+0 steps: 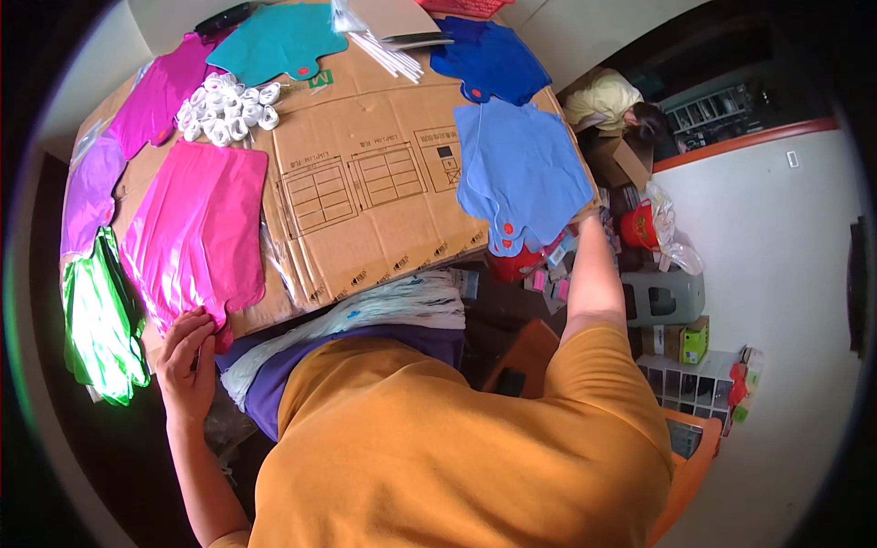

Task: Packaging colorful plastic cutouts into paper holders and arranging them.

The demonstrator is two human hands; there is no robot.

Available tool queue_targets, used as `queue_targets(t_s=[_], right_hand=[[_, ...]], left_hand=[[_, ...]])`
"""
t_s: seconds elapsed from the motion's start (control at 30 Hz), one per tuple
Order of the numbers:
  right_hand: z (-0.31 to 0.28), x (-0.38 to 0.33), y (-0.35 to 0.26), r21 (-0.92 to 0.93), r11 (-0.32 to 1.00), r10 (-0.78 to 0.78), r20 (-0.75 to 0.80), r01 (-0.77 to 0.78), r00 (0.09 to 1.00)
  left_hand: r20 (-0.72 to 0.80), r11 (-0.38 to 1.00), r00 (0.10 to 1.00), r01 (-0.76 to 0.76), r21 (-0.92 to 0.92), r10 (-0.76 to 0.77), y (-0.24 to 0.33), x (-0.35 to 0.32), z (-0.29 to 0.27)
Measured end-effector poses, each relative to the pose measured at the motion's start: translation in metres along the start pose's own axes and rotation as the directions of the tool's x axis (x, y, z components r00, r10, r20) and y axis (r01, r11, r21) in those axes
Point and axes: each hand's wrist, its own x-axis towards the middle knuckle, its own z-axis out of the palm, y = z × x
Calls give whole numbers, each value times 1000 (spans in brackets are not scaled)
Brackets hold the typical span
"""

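Note:
My left hand (187, 356) is at the near left corner of the cardboard-topped table, its fingers bent and closed on the lower tab of a shiny pink flat foil balloon (196, 228). The balloon lies on the cardboard. My right arm stretches out to the table's right edge. Only a little of my right hand (590, 217) shows there, beside a stack of light blue flat balloons (525, 169) with red dots on their tabs; its fingers are hidden.
White ribbon coils (227, 110) and white sticks (388, 55) lie on the cardboard (365, 228). Around them are teal (274, 44), dark blue (489, 59), magenta (164, 96), purple (94, 192) and green (100, 320) balloons. Another person (607, 100) bends near an open box (630, 164).

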Motion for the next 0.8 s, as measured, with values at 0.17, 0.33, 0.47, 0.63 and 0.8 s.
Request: queue_targets(t_s=[0.17,0.33,0.47,0.63,0.8], right_hand=[[-3,-4,12,51,998,26,32,-27,999],[-3,2,23,76,997,27,27,-29,999],[-41,13,43,-80,982,180,113,-172,977],[0,-45,77,253,715,605,245,-652,758],[25,-42,91,511,830,311,-86,-226,947]], left_hand=[[0,1000,1000,-5,28,5,0,-1,-1],[17,998,1000,-24,55,23,3,3,0],[26,998,999,-33,61,31,1,3,2],[50,998,999,10,55,-13,0,-4,-1],[75,993,996,43,107,-51,2,-2,-2]])
